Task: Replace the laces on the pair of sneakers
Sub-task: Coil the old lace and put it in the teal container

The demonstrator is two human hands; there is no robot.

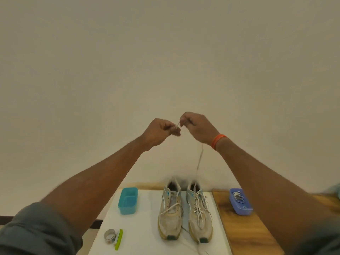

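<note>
Both the left hand (161,130) and right hand (195,127) pinch a thin white lace (199,159) high above the worn grey sneakers (184,208) near the desk's back edge, so the lacing job looks only partly done.

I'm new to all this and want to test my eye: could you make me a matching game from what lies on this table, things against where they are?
Things:
1. teal plastic tub
2. blue plastic tray holding laces
3. grey roll of tape
4. worn pale sneakers

Places:
A. on the bare wood at the right
B. near left corner of the white board
C. middle of the white board
D. far left of the white board

Pairs: 1-D, 2-A, 3-B, 4-C
</note>
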